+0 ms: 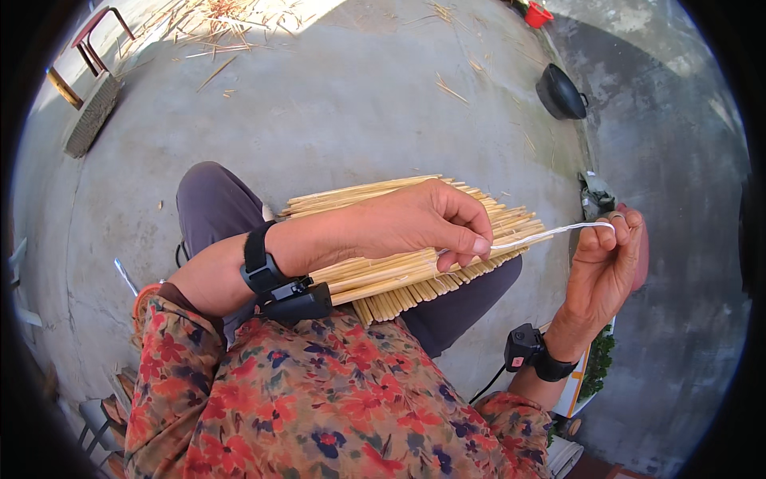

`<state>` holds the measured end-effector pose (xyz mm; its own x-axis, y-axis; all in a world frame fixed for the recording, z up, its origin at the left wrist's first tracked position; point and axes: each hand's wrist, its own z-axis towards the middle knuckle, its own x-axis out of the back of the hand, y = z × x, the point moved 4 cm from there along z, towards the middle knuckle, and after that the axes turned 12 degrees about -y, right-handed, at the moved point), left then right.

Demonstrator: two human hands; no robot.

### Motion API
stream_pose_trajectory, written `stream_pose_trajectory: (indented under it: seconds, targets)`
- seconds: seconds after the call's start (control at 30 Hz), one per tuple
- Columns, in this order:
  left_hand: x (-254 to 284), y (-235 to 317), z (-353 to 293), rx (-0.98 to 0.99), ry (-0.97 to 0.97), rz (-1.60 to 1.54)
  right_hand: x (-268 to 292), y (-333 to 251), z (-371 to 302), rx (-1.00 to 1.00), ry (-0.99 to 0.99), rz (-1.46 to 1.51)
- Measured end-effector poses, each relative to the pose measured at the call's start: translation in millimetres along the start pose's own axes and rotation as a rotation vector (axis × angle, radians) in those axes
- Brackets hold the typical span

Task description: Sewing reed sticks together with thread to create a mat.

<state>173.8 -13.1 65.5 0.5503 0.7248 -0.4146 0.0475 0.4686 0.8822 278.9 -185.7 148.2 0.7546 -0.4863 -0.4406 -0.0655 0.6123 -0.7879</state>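
Across my lap lies a mat of pale yellow straw stalks [391, 275], laid side by side with their cut ends showing. Over its right part, my left hand [427, 219] is closed, thumb and fingers pinching a white string [550, 233]. The string runs to the right, nearly straight, up to my right hand [602, 267]. There it passes over the raised fingers, which are curled and pressed on it. Where the string meets the stalks is hidden behind my left fingers.
A black basin [561, 92] lies tilted at the far right, with a red pot [538, 13] beyond it. Loose straw [227, 20] is scattered at the back. A dark red stool [92, 32] stands far left. Green plants [597, 363] grow in a box near my right forearm.
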Motion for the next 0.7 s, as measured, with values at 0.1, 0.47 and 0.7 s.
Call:
stream_pose_trajectory:
  seconds: [0.1,0.47,0.7]
  targets:
    - [-19.3,-6.8,19.5,0.093,-0.058,-0.023,1.0,-33.8,-1.8,0.096,0.010,0.153]
    - [-41.2,-62.0,68.0,0.231,-0.347,0.486,94.8,-194.0,-106.3,0.684,0.268,-0.169]
    - [-43.8,-67.1,63.6,0.315,-0.423,0.261,114.8,-221.6,-142.5,0.835,0.436,-0.352]
